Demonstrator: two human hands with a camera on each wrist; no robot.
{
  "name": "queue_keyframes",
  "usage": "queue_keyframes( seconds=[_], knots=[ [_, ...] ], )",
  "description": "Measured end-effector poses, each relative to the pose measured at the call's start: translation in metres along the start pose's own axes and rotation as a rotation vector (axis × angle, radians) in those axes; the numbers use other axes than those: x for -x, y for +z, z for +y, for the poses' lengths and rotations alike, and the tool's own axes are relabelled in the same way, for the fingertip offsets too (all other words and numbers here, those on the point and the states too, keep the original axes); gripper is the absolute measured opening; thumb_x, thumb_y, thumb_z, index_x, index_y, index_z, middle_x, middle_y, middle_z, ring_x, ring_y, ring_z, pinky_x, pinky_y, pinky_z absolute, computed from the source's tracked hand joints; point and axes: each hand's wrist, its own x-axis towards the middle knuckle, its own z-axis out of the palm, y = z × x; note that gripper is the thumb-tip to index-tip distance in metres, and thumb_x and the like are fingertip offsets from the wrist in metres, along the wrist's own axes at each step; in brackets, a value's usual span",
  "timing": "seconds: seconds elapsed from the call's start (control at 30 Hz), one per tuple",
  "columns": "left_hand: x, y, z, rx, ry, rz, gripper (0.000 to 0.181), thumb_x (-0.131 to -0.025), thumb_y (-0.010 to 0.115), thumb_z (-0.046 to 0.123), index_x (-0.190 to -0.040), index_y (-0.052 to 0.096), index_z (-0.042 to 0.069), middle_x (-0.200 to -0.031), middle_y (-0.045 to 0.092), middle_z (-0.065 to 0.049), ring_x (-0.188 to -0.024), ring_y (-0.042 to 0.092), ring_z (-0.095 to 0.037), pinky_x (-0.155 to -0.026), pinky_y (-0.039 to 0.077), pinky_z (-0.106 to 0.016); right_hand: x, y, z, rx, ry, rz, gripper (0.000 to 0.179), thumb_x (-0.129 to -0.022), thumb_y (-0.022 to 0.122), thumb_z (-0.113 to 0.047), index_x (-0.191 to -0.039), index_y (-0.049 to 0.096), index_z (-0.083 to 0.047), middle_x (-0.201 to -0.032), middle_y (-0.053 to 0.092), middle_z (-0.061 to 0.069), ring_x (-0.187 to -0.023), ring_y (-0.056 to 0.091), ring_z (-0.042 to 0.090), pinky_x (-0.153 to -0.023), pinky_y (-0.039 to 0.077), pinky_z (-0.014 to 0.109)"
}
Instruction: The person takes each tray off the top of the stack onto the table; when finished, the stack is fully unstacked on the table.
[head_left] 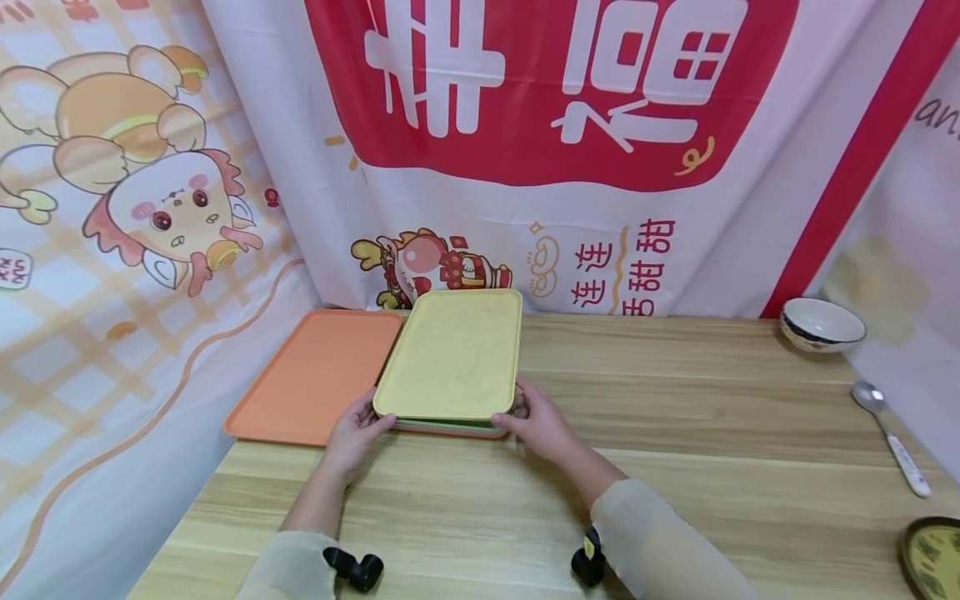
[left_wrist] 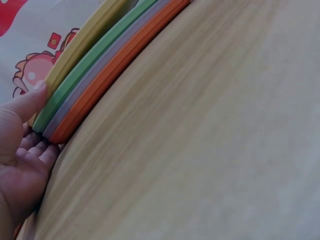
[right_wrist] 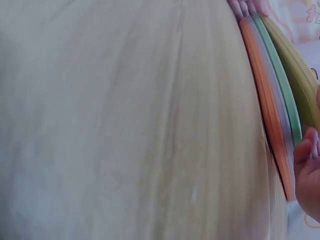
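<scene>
A pale yellow tray [head_left: 453,354] lies on top of a stack. Beneath it show the edges of a green tray [right_wrist: 289,97], a greyish-purple tray [right_wrist: 279,97] and an orange tray [right_wrist: 269,97]. My left hand [head_left: 354,437] holds the yellow tray at its near left corner, thumb on the rim, fingers by the stack's corner. At the near right corner my right hand [head_left: 543,427] pinches the yellow tray's edge. A gap parts yellow from green on this side, so the yellow tray is slightly tilted up. Some fingertips are hidden behind the trays.
A separate orange tray [head_left: 315,375] lies left of the stack on the wooden table [head_left: 675,492]. On the right are a white bowl [head_left: 823,323], a spoon [head_left: 892,437] and part of a dark-rimmed patterned dish [head_left: 933,554]. Printed cloth [head_left: 450,200] hangs behind the table.
</scene>
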Motion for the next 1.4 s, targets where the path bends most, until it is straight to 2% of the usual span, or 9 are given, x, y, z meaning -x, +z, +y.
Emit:
queue_keyframes(
  seconds=[0.13,0.3,0.37,0.47,0.6,0.8,1.0,1.33,1.4],
  knots=[
    [-0.001,0.000,-0.001,-0.005,0.000,0.007,0.070,-0.095,0.060,0.000,-0.152,0.020,-0.007,-0.158,0.024,-0.027,-0.148,0.025,-0.035,-0.094,0.039,0.003,0.000,0.001,0.000,-0.179,0.048,-0.050,0.085,-0.090,0.072,-0.014,-0.155,0.018,-0.001,-0.100,0.063,0.015,-0.079,0.061,0.013,-0.068,0.059,0.023],
    [-0.002,0.002,-0.002,-0.008,-0.013,0.018,0.069,-0.095,0.059,0.000,-0.152,0.021,-0.006,-0.158,0.025,-0.027,-0.147,0.026,-0.035,-0.094,0.040,0.003,0.000,0.003,-0.001,-0.377,0.081,-0.087,0.078,-0.096,0.061,-0.005,-0.156,0.012,-0.001,-0.124,0.059,0.030,-0.093,0.069,0.019,-0.088,0.062,0.033],
    [-0.002,0.003,-0.001,-0.014,-0.015,0.019,0.070,-0.094,0.060,0.000,-0.152,0.021,-0.006,-0.158,0.025,-0.027,-0.147,0.026,-0.035,-0.101,0.040,-0.003,0.000,0.004,-0.002,-0.427,0.096,-0.083,0.077,-0.096,0.059,-0.003,-0.156,0.009,-0.003,-0.129,0.055,0.033,-0.097,0.068,0.021,-0.092,0.061,0.034],
    [-0.001,0.004,0.000,-0.025,-0.022,0.018,0.071,-0.094,0.061,0.001,-0.152,0.021,-0.006,-0.158,0.024,-0.027,-0.148,0.025,-0.037,-0.115,0.036,-0.021,0.000,0.006,-0.003,-0.509,0.131,-0.066,0.079,-0.096,0.057,0.001,-0.157,0.007,-0.007,-0.132,0.050,0.035,-0.099,0.067,0.023,-0.095,0.060,0.035],
    [0.001,0.005,0.001,-0.029,-0.026,0.017,0.073,-0.093,0.062,0.002,-0.152,0.020,-0.006,-0.158,0.022,-0.028,-0.148,0.023,-0.038,-0.122,0.026,-0.039,0.000,0.008,-0.005,-0.601,0.152,-0.031,0.079,-0.095,0.054,0.008,-0.157,0.008,-0.008,-0.133,0.047,0.038,-0.098,0.066,0.022,-0.095,0.059,0.037],
    [0.000,0.004,-0.001,0.011,-0.024,-0.001,0.078,-0.090,0.063,-0.005,-0.153,0.017,-0.007,-0.160,0.019,-0.027,-0.149,0.021,-0.037,-0.123,0.021,-0.040,0.002,0.006,-0.008,-0.658,0.141,0.011,0.078,-0.093,0.052,0.011,-0.157,0.013,-0.009,-0.128,0.049,0.036,-0.091,0.066,0.017,-0.092,0.061,0.035],
    [0.000,0.002,-0.002,-0.005,-0.023,-0.003,0.079,-0.089,0.061,-0.008,-0.153,0.014,-0.008,-0.159,0.017,-0.030,-0.149,0.019,-0.040,-0.124,0.022,-0.042,0.005,-0.003,-0.012,-0.686,0.124,0.023,0.079,-0.093,0.052,0.012,-0.158,0.013,-0.009,-0.126,0.050,0.032,-0.086,0.065,0.014,-0.088,0.062,0.032],
    [0.006,0.000,0.000,-0.060,-0.037,0.038,0.071,-0.090,0.061,-0.007,-0.150,0.023,-0.011,-0.154,0.029,-0.032,-0.145,0.030,-0.042,-0.120,0.030,-0.040,0.019,-0.034,-0.026,-0.681,0.054,-0.033,0.080,-0.093,0.049,0.012,-0.158,0.011,-0.013,-0.132,0.050,0.025,-0.095,0.066,0.011,-0.105,0.052,0.044],
    [0.006,0.000,0.001,-0.079,-0.044,0.050,0.070,-0.091,0.061,-0.006,-0.149,0.024,-0.011,-0.153,0.030,-0.032,-0.144,0.032,-0.042,-0.117,0.032,-0.038,0.022,-0.043,-0.028,-0.667,0.029,-0.044,0.080,-0.094,0.049,0.011,-0.158,0.010,-0.013,-0.130,0.052,0.021,-0.095,0.066,0.010,-0.104,0.054,0.042]
  ],
)
